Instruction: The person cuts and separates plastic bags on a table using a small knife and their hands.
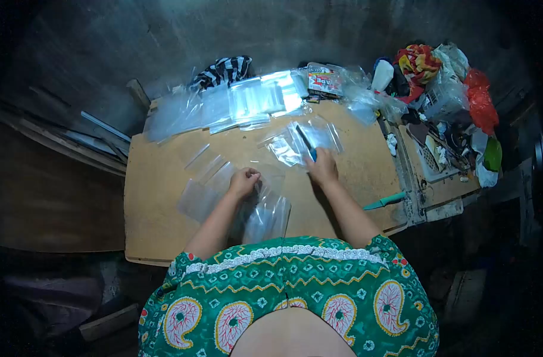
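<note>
My right hand is closed round the blue handle of a knife, whose dark blade points up and to the left over clear plastic bags. To the left, my left hand has its fingers pinched together at the top of some clear plastic sheets; what exactly lies between the fingertips is too small to tell. More clear plastic pieces lie flat beside and under that hand. A thin strip of plastic rests farther up on the left.
Stacks of clear bags line the back of the wooden table, beside a small box. A green knife lies at the right edge. Farther right are a basket, a red bag and a cluttered tray.
</note>
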